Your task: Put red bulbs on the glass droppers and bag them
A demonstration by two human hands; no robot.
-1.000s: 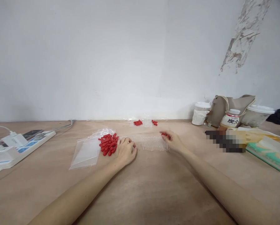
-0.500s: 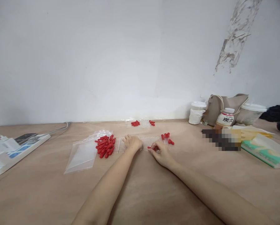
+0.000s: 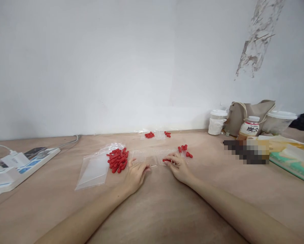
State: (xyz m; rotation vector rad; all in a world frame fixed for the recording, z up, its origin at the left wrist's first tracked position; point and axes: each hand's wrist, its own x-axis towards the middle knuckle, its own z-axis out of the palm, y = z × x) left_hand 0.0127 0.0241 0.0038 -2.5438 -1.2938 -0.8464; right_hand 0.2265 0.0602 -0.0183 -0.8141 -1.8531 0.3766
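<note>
A clear tube (image 3: 154, 166) lies near the middle of the bench (image 3: 152, 210), its free end pointing right, pinched in the grip of the left hand (image 3: 135, 175); half a second ago that hand was spread over the rows of tubes (image 3: 139, 156), and it has since come back to the near left. Just right of the tube's free end, and apart from it, a red bulb (image 3: 166, 160) is held between thumb and fingers of the right hand (image 3: 179, 166), which has barely moved over that time. The change seems to mean that both parts of a pair are now taken up and face each other, though not yet joined. Farther right, three bulb-topped tubes (image 3: 183, 148) lie side by side, with loose bulbs (image 3: 189, 155) just beside them. To the left is the pile of red bulbs (image 3: 118, 160), next to clear bags (image 3: 93, 171). At the far edge, more red bulbs (image 3: 149, 135) lie by the wall, and a power strip (image 3: 31, 166) sits well apart at far left
</note>
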